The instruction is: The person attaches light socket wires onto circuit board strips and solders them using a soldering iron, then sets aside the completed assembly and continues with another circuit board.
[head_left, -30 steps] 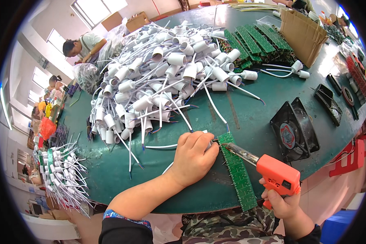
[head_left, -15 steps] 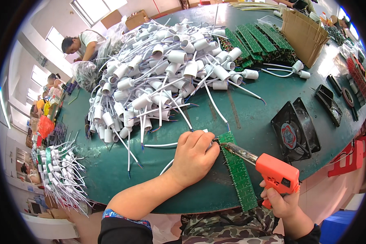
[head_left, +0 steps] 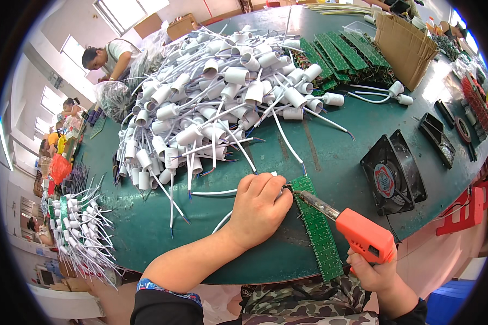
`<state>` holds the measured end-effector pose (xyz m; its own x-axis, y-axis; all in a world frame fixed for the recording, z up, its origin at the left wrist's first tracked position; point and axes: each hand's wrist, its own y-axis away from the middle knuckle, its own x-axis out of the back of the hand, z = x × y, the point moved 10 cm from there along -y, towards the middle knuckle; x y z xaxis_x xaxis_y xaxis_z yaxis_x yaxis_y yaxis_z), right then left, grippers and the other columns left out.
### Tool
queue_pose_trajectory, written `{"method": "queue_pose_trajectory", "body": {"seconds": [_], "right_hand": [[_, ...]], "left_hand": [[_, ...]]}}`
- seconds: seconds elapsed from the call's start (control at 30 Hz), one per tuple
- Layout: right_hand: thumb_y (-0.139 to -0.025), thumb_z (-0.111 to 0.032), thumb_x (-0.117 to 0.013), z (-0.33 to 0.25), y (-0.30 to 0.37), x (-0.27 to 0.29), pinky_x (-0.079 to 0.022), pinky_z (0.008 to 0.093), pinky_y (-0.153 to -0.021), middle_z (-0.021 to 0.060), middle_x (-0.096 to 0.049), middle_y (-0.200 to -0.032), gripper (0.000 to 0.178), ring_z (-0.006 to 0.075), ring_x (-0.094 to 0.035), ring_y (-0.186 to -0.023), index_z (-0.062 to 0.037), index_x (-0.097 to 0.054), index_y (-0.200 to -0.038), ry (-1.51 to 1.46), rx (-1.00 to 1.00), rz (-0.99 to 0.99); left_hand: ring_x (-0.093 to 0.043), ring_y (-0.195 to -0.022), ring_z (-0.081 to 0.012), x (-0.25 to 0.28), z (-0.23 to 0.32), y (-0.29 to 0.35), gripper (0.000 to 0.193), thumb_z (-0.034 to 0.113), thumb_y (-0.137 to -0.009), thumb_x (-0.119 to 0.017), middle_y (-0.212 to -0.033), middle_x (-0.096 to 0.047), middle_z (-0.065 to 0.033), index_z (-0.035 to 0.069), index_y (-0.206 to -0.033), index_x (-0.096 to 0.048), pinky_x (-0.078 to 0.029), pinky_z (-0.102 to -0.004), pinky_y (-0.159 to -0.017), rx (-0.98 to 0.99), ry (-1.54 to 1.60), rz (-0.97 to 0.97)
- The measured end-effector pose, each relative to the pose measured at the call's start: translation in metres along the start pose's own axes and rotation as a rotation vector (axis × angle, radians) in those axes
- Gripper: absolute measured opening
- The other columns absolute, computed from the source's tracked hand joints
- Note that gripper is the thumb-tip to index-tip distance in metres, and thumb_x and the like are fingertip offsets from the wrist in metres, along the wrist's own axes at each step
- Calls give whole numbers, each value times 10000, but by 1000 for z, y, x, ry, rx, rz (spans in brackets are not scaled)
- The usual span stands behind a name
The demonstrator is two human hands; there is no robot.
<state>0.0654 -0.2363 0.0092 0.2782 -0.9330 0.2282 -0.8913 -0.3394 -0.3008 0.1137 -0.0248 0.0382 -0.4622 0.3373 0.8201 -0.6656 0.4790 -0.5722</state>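
My right hand [head_left: 375,269] grips the handle of a red soldering gun [head_left: 365,233]. The gun's metal barrel slants up and left, its tip at the top end of a long green circuit board strip [head_left: 319,235]. Beside that end, my left hand [head_left: 261,208] is closed in a pinch, knuckles up. From under it comes a white cable [head_left: 222,221], which its fingers seem to hold; the fingertips and the cable's end are mostly hidden. The board lies lengthwise toward me, its near end at the table edge.
A large heap of white lamp holders [head_left: 236,76] with cables covers the table beyond my hands. Behind stand green circuit boards [head_left: 339,51] and a cardboard box [head_left: 405,47]. To the right are a black fan [head_left: 391,176] and a black tray [head_left: 438,140]. Other people sit at left.
The soldering gun's body has shifted slightly left and turned a little in my right hand, its tip staying near the board's top end. My left hand has hardly moved.
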Motion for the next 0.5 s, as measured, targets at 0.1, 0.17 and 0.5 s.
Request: {"method": "queue_pose_trajectory", "body": {"seconds": [0.1, 0.17, 0.5], "right_hand": [[-903, -23, -627, -2, -1, 1, -563, 274, -637, 120, -701, -933, 362, 119, -665, -695, 83, -554, -1241, -39, -26, 23], [-906, -29, -628, -4, -3, -1, -565, 272, -642, 132, -711, -970, 371, 117, -666, -693, 81, -552, -1252, -32, -14, 35], [-900, -35, -688, -9, 7, 16, -564, 343, -824, 167, -704, -1024, 433, 177, -694, -889, 94, -533, -1283, -205, -134, 139]], "left_hand": [[-586, -1008, -267, 0, 0, 0, 199, 93, -704, -742, -1079, -630, -64, 78, -893, -681, -440, -426, -860, -1, 2, 3], [-586, -1009, -268, 0, 1, 0, 198, 93, -705, -742, -1080, -630, -65, 78, -893, -681, -442, -427, -861, -4, 3, 7], [-585, -1010, -272, 0, 0, 0, 200, 88, -707, -747, -1075, -625, -66, 75, -896, -682, -441, -428, -869, 2, -2, 4]]}}
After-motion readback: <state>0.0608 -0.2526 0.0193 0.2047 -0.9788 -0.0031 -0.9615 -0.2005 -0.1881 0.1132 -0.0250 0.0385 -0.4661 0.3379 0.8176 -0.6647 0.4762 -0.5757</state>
